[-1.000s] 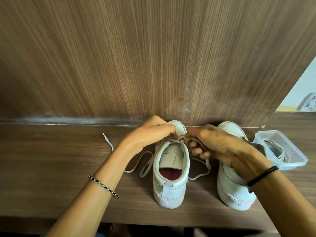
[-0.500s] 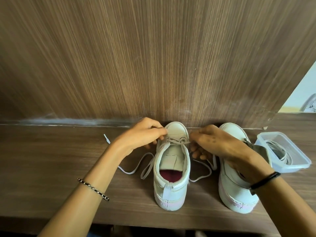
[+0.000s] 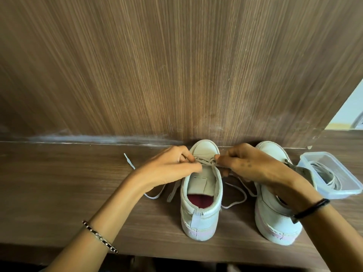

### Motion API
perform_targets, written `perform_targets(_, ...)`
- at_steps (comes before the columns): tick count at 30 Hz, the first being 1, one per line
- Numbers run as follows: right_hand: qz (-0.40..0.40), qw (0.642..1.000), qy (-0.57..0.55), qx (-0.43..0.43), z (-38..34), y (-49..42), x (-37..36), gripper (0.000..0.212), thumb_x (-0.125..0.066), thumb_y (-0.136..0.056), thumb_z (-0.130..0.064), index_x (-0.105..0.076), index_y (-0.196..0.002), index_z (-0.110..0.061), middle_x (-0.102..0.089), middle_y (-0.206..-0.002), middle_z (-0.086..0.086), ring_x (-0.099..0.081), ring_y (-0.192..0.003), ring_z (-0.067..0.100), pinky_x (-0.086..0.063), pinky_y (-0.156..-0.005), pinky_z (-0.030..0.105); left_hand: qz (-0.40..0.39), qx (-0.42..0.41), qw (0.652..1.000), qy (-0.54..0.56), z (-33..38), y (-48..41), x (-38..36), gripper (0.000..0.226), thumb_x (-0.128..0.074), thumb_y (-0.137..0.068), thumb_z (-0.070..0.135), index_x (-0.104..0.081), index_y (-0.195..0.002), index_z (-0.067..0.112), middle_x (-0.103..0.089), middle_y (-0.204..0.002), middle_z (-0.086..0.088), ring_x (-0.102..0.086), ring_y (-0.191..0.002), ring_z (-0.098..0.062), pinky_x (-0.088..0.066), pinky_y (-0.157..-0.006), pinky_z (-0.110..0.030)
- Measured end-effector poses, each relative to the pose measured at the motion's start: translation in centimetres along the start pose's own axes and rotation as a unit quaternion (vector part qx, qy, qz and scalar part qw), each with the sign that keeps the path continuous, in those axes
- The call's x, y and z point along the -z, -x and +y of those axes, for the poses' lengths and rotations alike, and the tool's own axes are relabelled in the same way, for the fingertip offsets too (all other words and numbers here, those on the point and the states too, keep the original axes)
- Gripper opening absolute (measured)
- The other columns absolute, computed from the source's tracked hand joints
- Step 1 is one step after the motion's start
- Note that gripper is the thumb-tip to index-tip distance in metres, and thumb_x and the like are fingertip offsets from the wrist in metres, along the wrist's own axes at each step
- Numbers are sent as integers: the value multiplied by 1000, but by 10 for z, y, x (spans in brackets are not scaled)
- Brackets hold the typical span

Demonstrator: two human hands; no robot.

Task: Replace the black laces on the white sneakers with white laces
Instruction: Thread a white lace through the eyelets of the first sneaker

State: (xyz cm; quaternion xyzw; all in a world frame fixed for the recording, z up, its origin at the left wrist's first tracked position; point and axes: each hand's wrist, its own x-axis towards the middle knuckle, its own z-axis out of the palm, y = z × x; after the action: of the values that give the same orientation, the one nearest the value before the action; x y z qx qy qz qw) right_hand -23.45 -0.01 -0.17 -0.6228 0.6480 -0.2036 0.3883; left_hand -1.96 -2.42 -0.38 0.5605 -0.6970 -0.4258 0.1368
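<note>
Two white sneakers stand on a wooden shelf, heels toward me. The left sneaker (image 3: 201, 209) carries a white lace (image 3: 206, 161) across its front eyelets. My left hand (image 3: 170, 167) pinches that lace at the shoe's left side. My right hand (image 3: 253, 165) pinches it at the right side. Loose lace ends trail onto the shelf on both sides, one tip lying far left (image 3: 128, 160). The right sneaker (image 3: 275, 222) is partly hidden under my right wrist. No black lace is visible.
A clear plastic container (image 3: 351, 185) with a coiled white lace inside sits right of the sneakers. A wood-grain wall (image 3: 176, 65) rises directly behind the shoes. The shelf's front edge (image 3: 137, 252) runs below my forearms.
Both hands have slid forward toward the toe of the left sneaker, still pinching the white lace. The loose ends have shifted slightly on the shelf.
</note>
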Motion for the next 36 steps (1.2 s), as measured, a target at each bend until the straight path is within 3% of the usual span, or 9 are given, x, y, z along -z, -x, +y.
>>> perform_targets(5, -1, 1000, -18, 7, 3, -2, -3, 36, -65, -99, -41, -76, -79, -13, -73, -67, -6, -57, -54, -1, -39, -61, 19, 30, 78, 993, 79, -5, -4, -4, 41, -57, -94, 63, -68, -114, 28, -55, -119, 15, -49, -107, -6, -36, -90, -28)
perform_targets(8, -1, 1000, -15, 16, 4, -1, -4, 39, -64, -100, -39, -73, -72, -13, -71, -68, -5, -55, -58, 1, -43, -64, 22, 28, 83, 993, 82, -7, -9, -9, 43, -62, -96, 53, -64, -94, 10, -61, -97, 5, -53, -87, -11, -39, -73, -26)
perform_targets(10, -4, 1000, -4, 23, 5, -1, -3, 40, -63, -101, -38, -71, -70, -14, -64, -60, -7, -53, -55, 0, -42, -61, 19, 18, 73, 995, 73, -6, -9, -7, 35, -63, -97, 50, -63, -87, 16, -51, -80, 3, -45, -75, -12, -34, -66, -28)
perform_targets(15, -31, 999, -22, 26, 5, 1, -3, 37, -60, -103, -31, -69, -73, -12, -69, -67, 2, -57, -51, -2, -45, -54, 13, 58, 65, 987, 134, -10, -10, -9, 28, -64, -100, 35, -72, -95, 9, -67, -85, 1, -58, -71, -5, -47, -62, -14)
perform_targets(19, -29, 999, -12, 23, 5, 2, -1, 38, -62, -102, -34, -72, -74, -10, -69, -67, 5, -53, -51, 0, -42, -54, 14, 103, 53, 980, 161, -10, -9, -14, 24, -62, -102, 20, -70, -102, -2, -63, -72, 1, -56, -45, 9, -40, -45, -5)
perform_targets(26, -46, 998, -33, -27, -2, 2, 5, 42, -70, -96, -32, -56, -59, -18, -42, -54, -4, -31, -42, 5, -29, -44, 19, 114, 39, 985, 120, -8, -8, -13, 22, -65, -100, 26, -74, -97, 5, -68, -74, 1, -59, -52, 9, -44, -54, -4)
perform_targets(31, -29, 997, -67, -39, -4, 4, 2, 45, -74, -93, -26, -48, -57, -18, -34, -52, -1, -26, -42, 9, -22, -42, 22, 123, 58, 983, 120, -9, -8, -13, 28, -67, -98, 36, -73, -96, 9, -68, -82, -8, -59, -79, -15, -44, -75, -26)
perform_targets(34, -39, 996, -76, -30, -4, 4, 1, 47, -71, -96, -26, -44, -58, -19, -33, -51, -2, -24, -45, 10, -20, -44, 23, 126, 76, 981, 127, -9, -9, -13, 29, -66, -98, 35, -73, -100, 8, -69, -84, -6, -64, -79, -11, -46, -69, -20)
perform_targets(36, -43, 996, -76, -26, -4, 5, 1, 44, -70, -96, -27, -48, -60, -17, -37, -51, -2, -29, -48, 11, -22, -45, 23, 120, 70, 980, 140, -6, -8, -15, 27, -63, -101, 28, -72, -102, 3, -69, -78, 0, -63, -58, 5, -45, -52, -8)
